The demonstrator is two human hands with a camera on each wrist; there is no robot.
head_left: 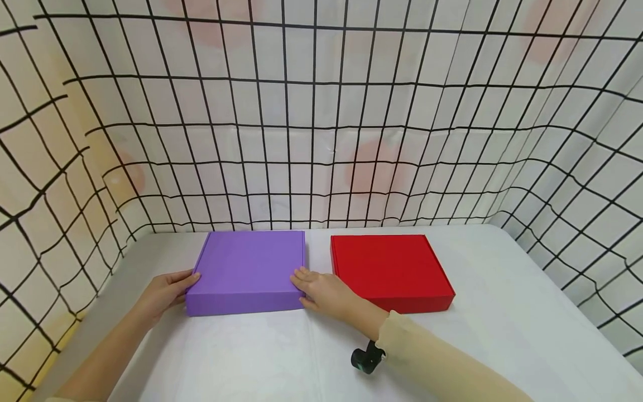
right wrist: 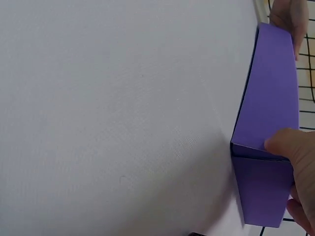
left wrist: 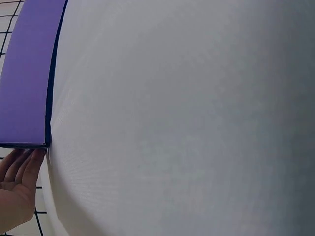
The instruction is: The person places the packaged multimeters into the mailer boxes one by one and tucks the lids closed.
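Note:
A closed purple cardboard box (head_left: 251, 262) lies flat on the white surface, left of centre. At its left side, my left hand (head_left: 163, 293) holds the front part of the edge, with the thumb at the top edge and the other fingers along the side wall. My right hand (head_left: 324, 293) grips the right front corner. Its thumb (right wrist: 278, 142) presses on the front face, while the other fingers reach over the top edge and right side. The left wrist view shows the left fingers (left wrist: 29, 164) against the box's end.
A closed red cardboard box (head_left: 389, 268) lies to the right of the purple one, with a narrow gap between them, partly behind my right wrist. Black wire grid panels (head_left: 313, 123) stand at the back and both sides. A small black camera (head_left: 368, 357) hangs at my right wrist.

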